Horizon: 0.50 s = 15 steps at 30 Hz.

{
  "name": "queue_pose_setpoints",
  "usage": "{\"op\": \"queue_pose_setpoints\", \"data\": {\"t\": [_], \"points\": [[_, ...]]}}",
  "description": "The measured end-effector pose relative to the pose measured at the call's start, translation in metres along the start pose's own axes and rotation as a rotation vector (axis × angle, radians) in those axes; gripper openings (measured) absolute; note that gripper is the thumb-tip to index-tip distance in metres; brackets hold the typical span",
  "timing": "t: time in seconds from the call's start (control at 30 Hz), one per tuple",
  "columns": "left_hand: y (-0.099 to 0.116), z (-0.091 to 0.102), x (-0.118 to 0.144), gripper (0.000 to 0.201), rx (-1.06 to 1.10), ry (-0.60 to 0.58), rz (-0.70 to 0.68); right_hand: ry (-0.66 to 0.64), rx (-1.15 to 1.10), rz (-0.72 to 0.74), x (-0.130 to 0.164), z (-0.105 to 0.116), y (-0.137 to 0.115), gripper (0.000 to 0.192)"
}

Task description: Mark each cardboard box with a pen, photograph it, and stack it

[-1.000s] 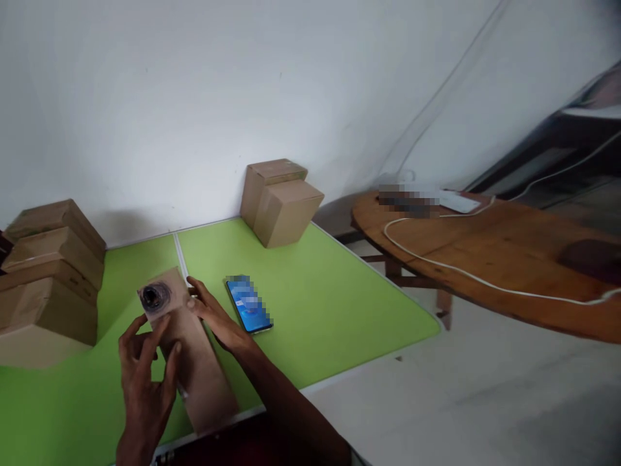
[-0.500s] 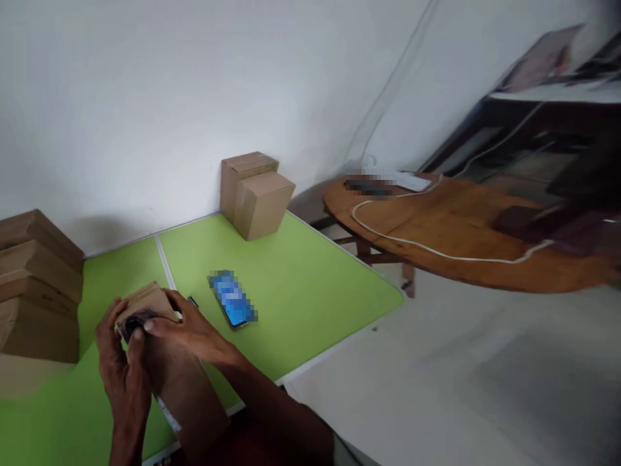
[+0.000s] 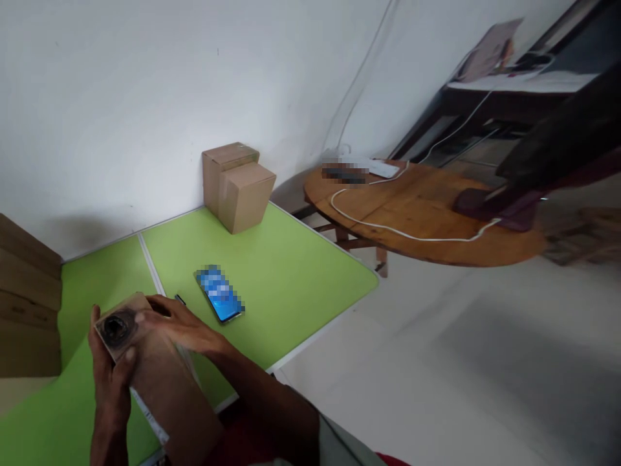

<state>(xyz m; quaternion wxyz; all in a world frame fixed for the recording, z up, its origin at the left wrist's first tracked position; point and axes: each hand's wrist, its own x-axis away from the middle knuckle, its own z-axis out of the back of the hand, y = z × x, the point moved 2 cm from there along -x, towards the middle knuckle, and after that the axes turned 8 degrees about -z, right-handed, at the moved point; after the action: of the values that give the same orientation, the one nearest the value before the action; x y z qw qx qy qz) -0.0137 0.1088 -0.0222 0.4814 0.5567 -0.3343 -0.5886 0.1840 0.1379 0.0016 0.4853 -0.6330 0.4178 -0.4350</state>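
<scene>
A long brown cardboard box (image 3: 169,382) slants up from the bottom edge over the green table. Near its far end is a dark round spot (image 3: 115,328) with smudged surroundings; whether it is a hole or a piece set in the card, I cannot tell. My left hand (image 3: 109,375) grips the box's left side, its thumb lying on the top face below the spot. From the right, my right hand (image 3: 177,323) wraps the box, thumb beside the spot and the other fingers over the far right edge, partly hidden.
A phone (image 3: 219,294) lies on the green table (image 3: 301,278), with a small dark item (image 3: 180,299) left of it. Two cartons (image 3: 237,188) stand against the wall; stacked cartons (image 3: 29,304) rise at left. A round wooden table (image 3: 412,213) bears a white cable (image 3: 388,226).
Both thumbs have moved off the dark round spot, which now shows whole. My view has swung right, so the tables and cartons sit further left in the picture.
</scene>
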Motion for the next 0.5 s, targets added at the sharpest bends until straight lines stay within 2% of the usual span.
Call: {"op": "queue_pose_setpoints", "data": {"t": [0.07,0.13,0.2,0.27,0.37,0.5], "points": [[-0.004,0.009,-0.002,0.114,0.012,0.053,0.062,0.120,0.040,0.027,0.004,0.021,0.009,0.064],[-0.005,0.016,-0.002,0.114,0.024,0.110,0.086,0.311,0.185,0.013,0.012,0.048,0.019,0.056],[-0.004,0.019,-0.001,0.109,0.016,0.144,0.069,0.473,0.457,-0.076,0.022,0.073,0.029,0.042],[-0.002,0.018,0.001,0.106,0.008,0.148,0.048,0.580,0.734,-0.208,0.030,0.091,0.037,0.034],[0.001,0.014,0.002,0.108,-0.011,0.122,0.019,0.697,0.912,-0.365,0.036,0.101,0.048,0.045],[-0.001,0.017,0.000,0.115,-0.029,0.111,0.025,0.719,0.984,-0.494,0.031,0.094,0.062,0.068]]}}
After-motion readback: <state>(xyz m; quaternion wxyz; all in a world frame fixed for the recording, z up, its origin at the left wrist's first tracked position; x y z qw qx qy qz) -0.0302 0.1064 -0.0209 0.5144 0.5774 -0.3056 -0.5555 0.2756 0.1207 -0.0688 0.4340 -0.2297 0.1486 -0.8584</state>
